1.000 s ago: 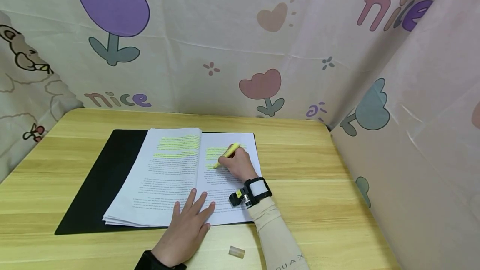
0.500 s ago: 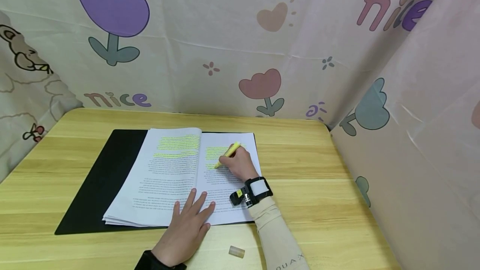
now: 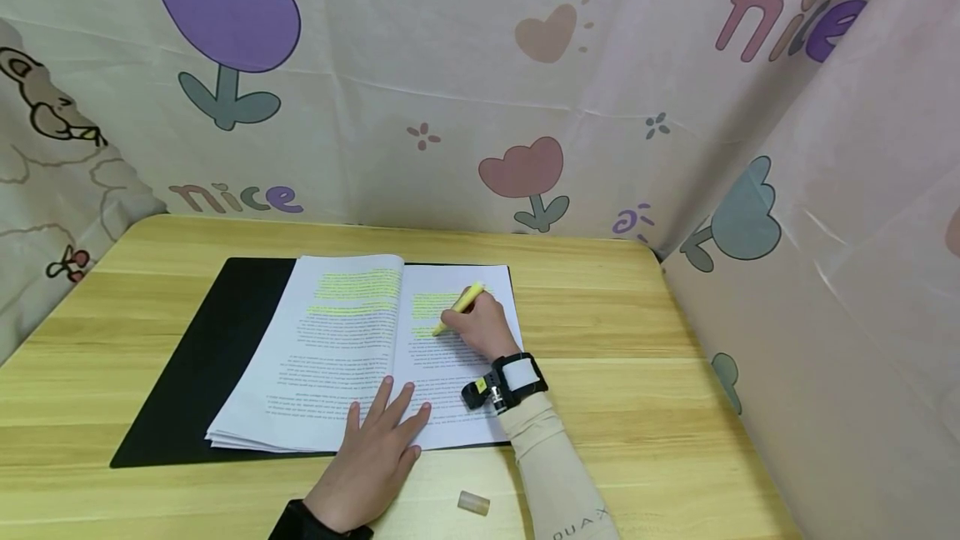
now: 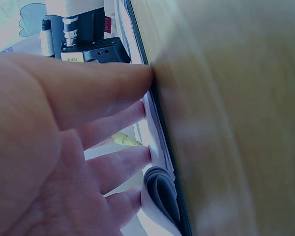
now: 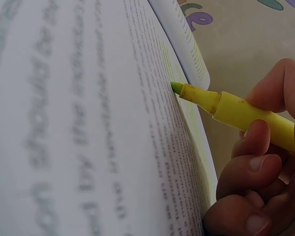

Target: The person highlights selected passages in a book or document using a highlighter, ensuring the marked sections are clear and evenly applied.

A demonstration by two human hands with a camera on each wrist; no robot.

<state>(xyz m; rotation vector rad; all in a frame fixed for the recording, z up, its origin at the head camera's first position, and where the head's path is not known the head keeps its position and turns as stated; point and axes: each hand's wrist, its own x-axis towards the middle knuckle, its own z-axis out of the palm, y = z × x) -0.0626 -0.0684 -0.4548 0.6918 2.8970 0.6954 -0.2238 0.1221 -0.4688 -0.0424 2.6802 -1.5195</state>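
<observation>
A yellow highlighter is pinched between the thumb and fingers of my right hand. Its green-yellow tip meets the printed text on the right page of an open booklet, at the end of a short highlighted stretch. Yellow bands cover the upper lines there, and more mark the top of the left page. My left hand lies with spread, straight fingers across the lower middle of the booklet. In the left wrist view, those fingertips rest at the pages, beside a curled paper edge.
Under the booklet lies a black folder, its cover extending left. A small translucent cap sits on the wooden table near the front, between my forearms. Patterned curtains stand behind and at both sides of the table.
My right hand and the highlighter have slid slightly to the right along the line, and the yellow mark behind the tip has lengthened. My left hand stays in place.
</observation>
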